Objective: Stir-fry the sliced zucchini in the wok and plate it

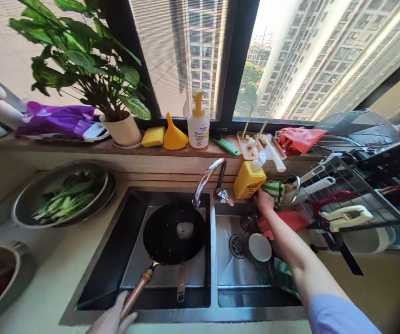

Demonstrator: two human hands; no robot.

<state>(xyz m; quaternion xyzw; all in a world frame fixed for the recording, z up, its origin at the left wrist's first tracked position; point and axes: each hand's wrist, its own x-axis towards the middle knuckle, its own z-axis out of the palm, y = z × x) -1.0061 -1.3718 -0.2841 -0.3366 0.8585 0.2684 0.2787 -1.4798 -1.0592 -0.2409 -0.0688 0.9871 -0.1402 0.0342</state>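
Observation:
My left hand (114, 316) is closed around the wooden handle (137, 292) of a black wok (168, 246). The wok rests in the left sink basin under the faucet (209, 178). A small pale patch shows inside it; I cannot tell if it is a reflection. Another brown-handled utensil (181, 284) sticks out from beneath the wok. My right hand (265, 202) reaches across the right basin, beside the yellow AXE soap bottle (249, 181) and a green-and-white striped cloth (274, 188). Its fingers are mostly hidden, so any grip is unclear.
The right basin holds a grey-handled round item (260, 247) and a red cloth (290, 220). A wire dish rack (360, 185) stands at right. Greens lie in a metal bowl (15, 208) at left. A potted plant (121, 130), yellow funnel (174, 137) and pump bottle (198, 130) line the sill.

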